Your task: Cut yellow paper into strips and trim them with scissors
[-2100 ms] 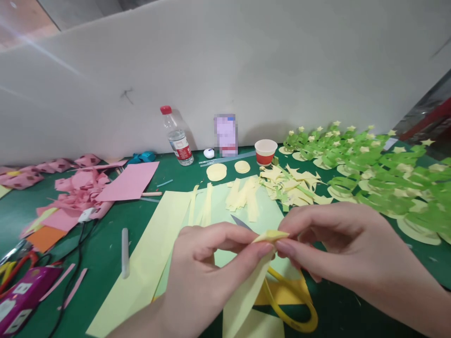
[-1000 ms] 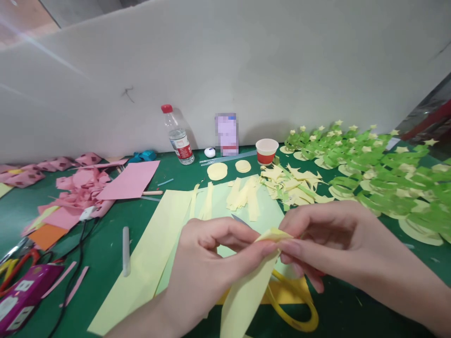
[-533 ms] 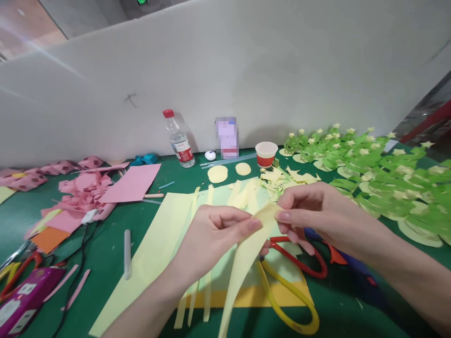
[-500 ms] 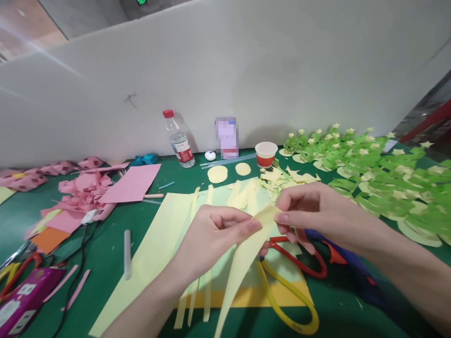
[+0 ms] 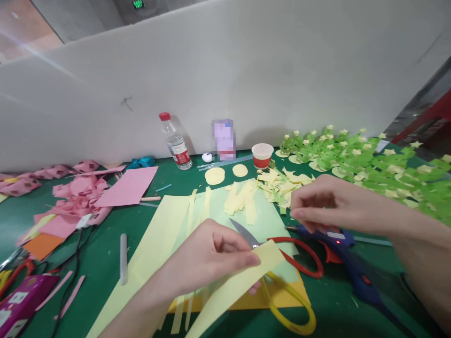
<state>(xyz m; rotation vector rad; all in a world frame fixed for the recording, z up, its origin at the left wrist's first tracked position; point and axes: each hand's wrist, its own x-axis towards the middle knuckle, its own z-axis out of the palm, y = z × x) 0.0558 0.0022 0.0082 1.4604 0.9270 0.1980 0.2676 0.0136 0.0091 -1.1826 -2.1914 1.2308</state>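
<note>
My left hand [image 5: 207,258] is closed in a pinch on one end of a long pale yellow paper strip [image 5: 232,286], which slants down toward the near table edge. My right hand [image 5: 327,204] hovers apart from the strip, to the right. Its fingers are curled together with the thumb against the fingertips, and I cannot see whether anything is in them. Just below it lies a blue glue gun [image 5: 340,246]. Scissors [image 5: 299,263] with one red and one yellow handle loop lie on the yellow sheets [image 5: 158,234] between my hands.
Several green paper trees with yellow stars [image 5: 369,159] fill the right side. Yellow scraps [image 5: 282,183], two yellow circles [image 5: 214,176], a red cup [image 5: 262,155] and a water bottle [image 5: 175,141] stand further back. Pink paper [image 5: 128,185], a glue stick [image 5: 123,251] and cables lie to the left.
My right hand has let go of the strip and moved right, above the glue gun. My left hand has dropped lower with the strip, which now lies flatter. The scissors and glue gun show fully.
</note>
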